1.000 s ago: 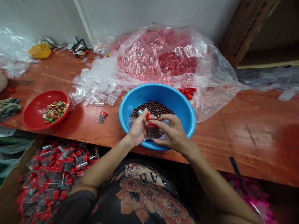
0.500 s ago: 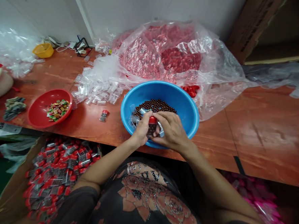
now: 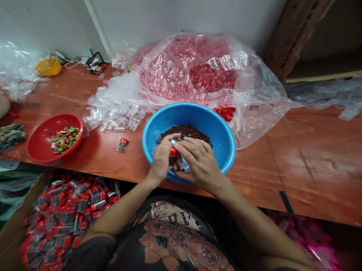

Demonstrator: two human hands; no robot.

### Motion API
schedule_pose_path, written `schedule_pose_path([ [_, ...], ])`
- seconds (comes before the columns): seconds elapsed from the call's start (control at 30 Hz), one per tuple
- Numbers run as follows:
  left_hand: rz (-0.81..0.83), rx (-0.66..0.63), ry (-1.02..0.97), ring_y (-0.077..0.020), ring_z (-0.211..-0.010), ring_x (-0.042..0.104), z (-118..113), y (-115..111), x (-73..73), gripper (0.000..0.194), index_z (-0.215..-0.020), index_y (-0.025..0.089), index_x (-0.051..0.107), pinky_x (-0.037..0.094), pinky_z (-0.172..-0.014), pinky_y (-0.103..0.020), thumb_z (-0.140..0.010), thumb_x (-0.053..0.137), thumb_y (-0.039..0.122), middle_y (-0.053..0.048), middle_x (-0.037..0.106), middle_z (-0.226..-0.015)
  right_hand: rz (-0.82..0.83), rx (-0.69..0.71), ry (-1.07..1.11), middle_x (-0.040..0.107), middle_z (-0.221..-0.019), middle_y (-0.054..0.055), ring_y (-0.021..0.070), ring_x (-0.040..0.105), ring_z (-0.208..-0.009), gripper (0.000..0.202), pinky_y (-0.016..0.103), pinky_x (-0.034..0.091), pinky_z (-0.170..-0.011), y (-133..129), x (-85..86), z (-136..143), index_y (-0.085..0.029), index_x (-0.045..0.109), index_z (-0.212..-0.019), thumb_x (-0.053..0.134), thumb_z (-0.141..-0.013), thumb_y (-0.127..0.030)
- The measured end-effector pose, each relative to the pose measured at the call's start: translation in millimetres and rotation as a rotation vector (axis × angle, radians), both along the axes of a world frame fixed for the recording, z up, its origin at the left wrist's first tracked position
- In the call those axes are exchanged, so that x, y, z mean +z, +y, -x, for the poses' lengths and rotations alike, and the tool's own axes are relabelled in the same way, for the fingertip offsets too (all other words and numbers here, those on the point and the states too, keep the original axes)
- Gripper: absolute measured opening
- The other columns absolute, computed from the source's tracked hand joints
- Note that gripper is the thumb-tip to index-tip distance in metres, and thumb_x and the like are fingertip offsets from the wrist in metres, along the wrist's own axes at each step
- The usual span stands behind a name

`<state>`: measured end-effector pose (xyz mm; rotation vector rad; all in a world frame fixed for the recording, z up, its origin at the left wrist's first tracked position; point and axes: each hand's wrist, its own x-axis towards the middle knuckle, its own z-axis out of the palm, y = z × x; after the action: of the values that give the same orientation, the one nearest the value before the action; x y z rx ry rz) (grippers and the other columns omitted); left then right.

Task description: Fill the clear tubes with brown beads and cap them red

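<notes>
The left hand [image 3: 161,163] and right hand [image 3: 201,163] were partly closed, fingers curled round a small red-lidded jar [image 3: 173,152] held over the near side of the blue basin [image 3: 231,148], above its brown balls [image 3: 188,129]. The step in hand looked like fitting the lid; whether it sat fully home, the fingers hid. The next move seemed to call for even pressure on top, the jar's body braced.

Yellow bowl [image 3: 48,68] near white cable [image 3: 71,63]
</notes>
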<state>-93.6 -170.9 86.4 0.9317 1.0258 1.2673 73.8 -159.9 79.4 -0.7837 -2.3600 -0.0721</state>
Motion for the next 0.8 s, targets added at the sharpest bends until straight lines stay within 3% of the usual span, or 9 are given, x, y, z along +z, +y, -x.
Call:
schedule_pose_path([
  [0.07,-0.106,0.185,0.15,-0.0101,-0.043,0.051,33,15,2.7,0.031,-0.112,0.021,0.055,0.04,-0.043,-0.022,-0.096,0.041,0.044,0.001,0.062,-0.067,0.085,-0.077,0.091,0.049,-0.145,0.014,0.0328,0.048,-0.133,0.08,0.05,0.041,-0.108,10,2.1,-17,-0.025,0.026,-0.154,0.066,-0.086,-0.041],
  [0.17,-0.115,0.441,0.545,-0.0092,-0.047,0.049,93,42,-10.5,0.017,-0.097,0.022,0.055,0.038,-0.047,-0.023,-0.093,0.043,0.033,0.001,0.06,-0.071,0.225,-0.396,0.488,0.047,-0.144,0.012,0.0294,0.058,-0.118,0.068,0.048,0.051,-0.096,47,-16.8,-64,-0.03,0.036,-0.149,0.064,-0.087,-0.041],
  [0.27,-0.026,0.342,1.088,-0.0127,-0.06,0.054,137,59,-40.5,0.021,-0.08,0.019,0.058,0.039,-0.057,-0.025,-0.091,0.043,0.028,-0.002,0.061,-0.071,0.451,-0.683,0.753,0.062,-0.117,0.011,0.0227,0.064,-0.094,0.046,0.042,0.055,-0.08,93,-58.9,-115,-0.023,0.059,-0.128,0.055,-0.088,-0.045],
  [0.37,-0.062,0.096,1.404,-0.0198,-0.082,0.061,154,65,-59.9,0.02,-0.078,0.018,0.064,0.045,-0.074,-0.029,-0.087,0.05,0.03,-0.006,0.066,-0.081,0.652,-0.81,0.669,0.068,-0.101,0.012,0.0229,0.064,-0.084,0.047,0.043,0.054,-0.076,125,-98.8,-148,-0.016,0.064,-0.12,0.053,-0.083,-0.043],
  [0.43,-0.157,0.089,1.502,-0.0242,-0.092,0.062,153,68,-56.2,0.023,-0.084,0.018,0.068,0.046,-0.083,-0.034,-0.086,0.051,0.034,-0.009,0.068,-0.088,0.656,-0.814,0.624,0.071,-0.098,0.013,0.0237,0.064,-0.082,0.045,0.042,0.054,-0.075,136,-115.1,-156,-0.014,0.067,-0.115,0.05,-0.082,-0.04],
  [0.57,-0.338,0.321,1.506,-0.0247,-0.093,0.063,125,73,-20.3,0.036,-0.097,0.019,0.07,0.049,-0.087,-0.036,-0.094,0.044,0.043,-0.01,0.069,-0.098,0.605,-0.813,0.536,0.072,-0.105,0.015,0.0247,0.066,-0.092,0.041,0.041,0.053,-0.085,157,-127.9,-157,-0.013,0.071,-0.107,0.046,-0.081,-0.031],
  [0.67,-0.367,-0.028,1.499,-0.0224,-0.097,0.066,81,79,-2.4,0.034,-0.103,0.02,0.072,0.048,-0.09,-0.033,-0.095,0.044,0.039,-0.008,0.073,-0.104,0.568,-0.825,0.448,0.07,-0.111,0.016,0.0254,0.063,-0.104,0.041,0.04,0.049,-0.095,177,-129.6,-154,-0.014,0.072,-0.108,0.042,-0.084,-0.027],
  [0.73,-0.261,-0.333,1.605,-0.025,-0.096,0.068,49,86,-4.9,0.035,-0.106,0.02,0.073,0.049,-0.089,-0.035,-0.096,0.043,0.034,-0.01,0.074,-0.103,0.557,-0.843,0.387,0.068,-0.113,0.017,0.0263,0.061,-0.107,0.042,0.041,0.047,-0.096,191,-130.3,-152,-0.014,0.07,-0.113,0.04,-0.087,-0.026],
  [0.8,-0.1,-0.516,1.721,-0.0303,-0.094,0.069,22,96,-16.0,0.04,-0.111,0.016,0.072,0.049,-0.084,-0.039,-0.097,0.04,0.035,-0.016,0.074,-0.102,0.565,-0.852,0.321,0.064,-0.118,0.017,0.0271,0.061,-0.105,0.043,0.041,0.046,-0.095,202,-131.8,-150,-0.015,0.067,-0.12,0.04,-0.09,-0.029],
])
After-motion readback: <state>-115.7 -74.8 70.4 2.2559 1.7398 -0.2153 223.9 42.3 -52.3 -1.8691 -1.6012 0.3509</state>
